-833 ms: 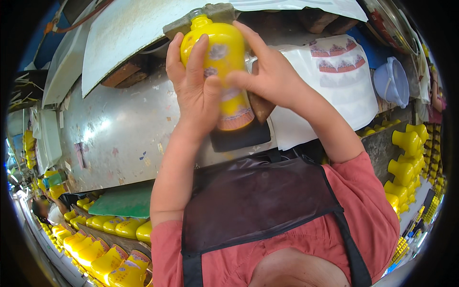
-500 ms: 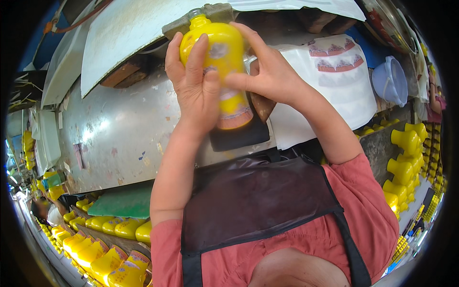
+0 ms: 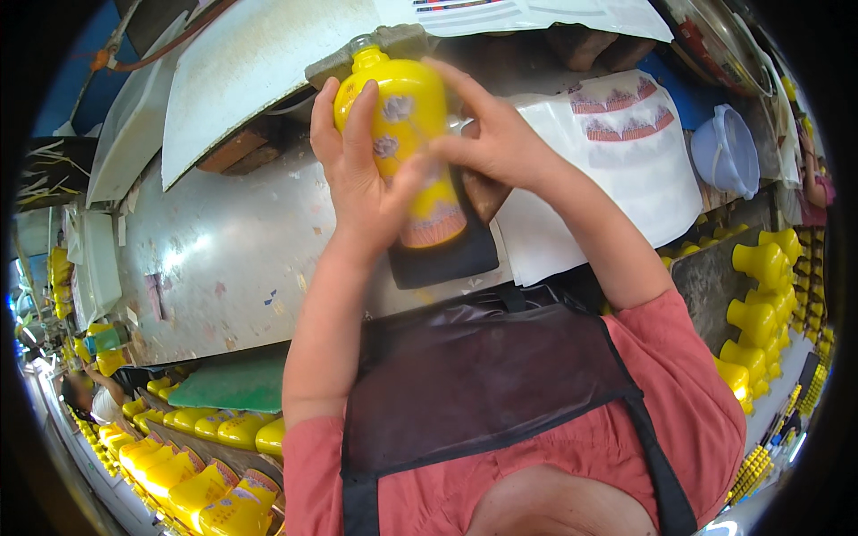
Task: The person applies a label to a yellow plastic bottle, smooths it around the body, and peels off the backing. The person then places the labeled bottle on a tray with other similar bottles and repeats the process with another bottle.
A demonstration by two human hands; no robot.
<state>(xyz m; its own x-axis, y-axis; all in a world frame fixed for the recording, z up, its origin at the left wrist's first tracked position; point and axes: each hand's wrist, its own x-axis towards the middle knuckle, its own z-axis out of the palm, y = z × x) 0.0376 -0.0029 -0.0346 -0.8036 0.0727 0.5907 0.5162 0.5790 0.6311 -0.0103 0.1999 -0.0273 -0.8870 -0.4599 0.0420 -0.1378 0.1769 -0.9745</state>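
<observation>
A glossy yellow bottle [image 3: 418, 100] lies on its side, its neck pointing away from me against a grey block [image 3: 402, 41]. Purple-grey flowers mark its body, and a pink patterned band [image 3: 434, 227] circles its base end. Under that end is a black pad [image 3: 445, 265]. My left hand [image 3: 362, 179] grips the left side, fingers along the body and thumb reaching over the front. From the right, my right hand [image 3: 500, 143] holds it too, its thumb on the front near the left thumb. Both thumbs are slightly blurred, and I cannot tell whether they touch.
White sheets with pink patterned strips [image 3: 626, 125] lie right of the bottle, beside a pale blue bucket [image 3: 726, 152]. The metal tabletop [image 3: 223, 259] extends left. Several yellow bottles [image 3: 192, 491] stand or lie lower left, with more yellow pieces [image 3: 760, 304] at right. A person [image 3: 100, 397] is far left.
My left thumb has moved right across the bottle's front, uncovering a second flower. The bottle appears slightly lower in view, as the view has shifted a little. Both hands remain on it.
</observation>
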